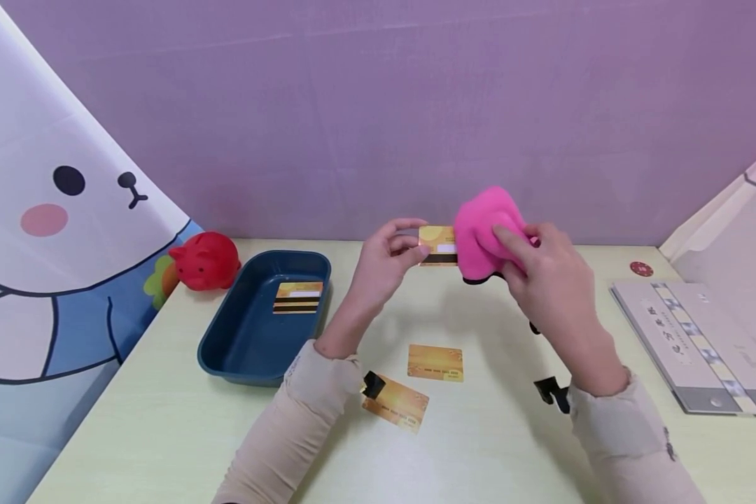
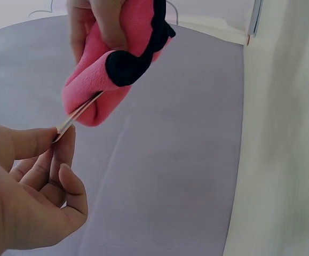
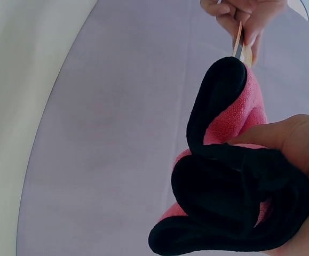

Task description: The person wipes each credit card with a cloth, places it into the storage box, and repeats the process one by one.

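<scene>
A gold card (image 1: 437, 241) with a dark stripe is held up above the table, its left end pinched between the thumb and fingers of my left hand (image 1: 381, 262). In my right hand (image 1: 551, 280) is a bunched pink cloth (image 1: 486, 213) with a dark edge. The cloth covers the card's right end, which is hidden. The left wrist view shows the card (image 2: 77, 113) edge-on, running into a fold of the pink cloth (image 2: 85, 80). Seen from the right wrist, the dark edging (image 3: 218, 90) loops in several folds beside my right thumb.
Two gold cards, one flat (image 1: 435, 362) and one near the left sleeve (image 1: 395, 406), lie on the table. A dark blue tray (image 1: 217, 353) at left holds another card (image 1: 297, 288). Beside it sits a red piggy bank (image 1: 204, 262). Rightward are a grey-white flat case (image 1: 699, 343) and red chip (image 1: 641, 269).
</scene>
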A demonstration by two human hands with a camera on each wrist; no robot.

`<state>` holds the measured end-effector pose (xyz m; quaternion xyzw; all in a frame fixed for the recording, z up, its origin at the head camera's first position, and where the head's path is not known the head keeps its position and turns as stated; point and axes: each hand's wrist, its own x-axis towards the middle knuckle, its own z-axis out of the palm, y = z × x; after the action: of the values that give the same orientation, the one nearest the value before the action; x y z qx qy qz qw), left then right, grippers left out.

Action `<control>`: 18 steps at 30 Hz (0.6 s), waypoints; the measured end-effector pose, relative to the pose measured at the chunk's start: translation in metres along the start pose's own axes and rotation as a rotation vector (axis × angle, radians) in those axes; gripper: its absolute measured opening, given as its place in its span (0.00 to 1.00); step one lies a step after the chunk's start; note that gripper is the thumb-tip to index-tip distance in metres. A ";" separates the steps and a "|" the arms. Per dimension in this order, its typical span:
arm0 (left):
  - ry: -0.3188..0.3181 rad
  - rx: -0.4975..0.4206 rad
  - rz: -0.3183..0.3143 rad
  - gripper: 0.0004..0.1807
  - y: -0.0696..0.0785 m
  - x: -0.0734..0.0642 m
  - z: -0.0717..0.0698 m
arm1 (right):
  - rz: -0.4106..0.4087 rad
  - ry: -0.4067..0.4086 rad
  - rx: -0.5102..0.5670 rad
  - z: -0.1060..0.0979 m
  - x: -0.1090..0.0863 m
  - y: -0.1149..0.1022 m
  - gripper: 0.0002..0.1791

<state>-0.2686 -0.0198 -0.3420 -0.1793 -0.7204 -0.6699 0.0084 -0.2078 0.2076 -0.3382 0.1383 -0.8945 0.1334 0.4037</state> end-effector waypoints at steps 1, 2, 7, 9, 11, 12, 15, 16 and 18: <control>0.002 -0.006 0.000 0.17 0.001 0.000 0.000 | 0.009 0.000 -0.001 -0.001 0.000 0.001 0.22; 0.005 -0.009 -0.001 0.17 0.002 0.000 -0.001 | 0.016 0.000 -0.004 -0.001 0.000 0.003 0.22; 0.006 -0.058 0.000 0.19 0.004 0.000 -0.003 | 0.064 0.001 -0.017 -0.005 0.000 0.011 0.22; 0.000 -0.082 0.002 0.19 0.005 0.000 -0.005 | 0.088 -0.003 -0.023 -0.007 0.000 0.014 0.22; -0.004 -0.101 0.005 0.20 0.006 -0.001 -0.006 | 0.106 -0.005 -0.026 -0.008 0.000 0.016 0.22; -0.002 -0.107 0.005 0.20 0.007 -0.001 -0.007 | 0.114 -0.006 -0.026 -0.008 0.000 0.018 0.22; 0.008 -0.117 0.007 0.19 0.009 -0.002 -0.009 | 0.126 -0.005 -0.032 -0.009 0.000 0.021 0.22; 0.010 -0.118 0.010 0.19 0.010 -0.002 -0.009 | 0.126 -0.002 -0.034 -0.010 0.000 0.021 0.22; 0.012 -0.123 0.016 0.19 0.013 -0.002 -0.010 | 0.126 0.002 -0.037 -0.012 0.000 0.023 0.22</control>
<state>-0.2659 -0.0295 -0.3293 -0.1812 -0.6761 -0.7141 0.0073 -0.2076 0.2328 -0.3337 0.0741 -0.9033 0.1421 0.3980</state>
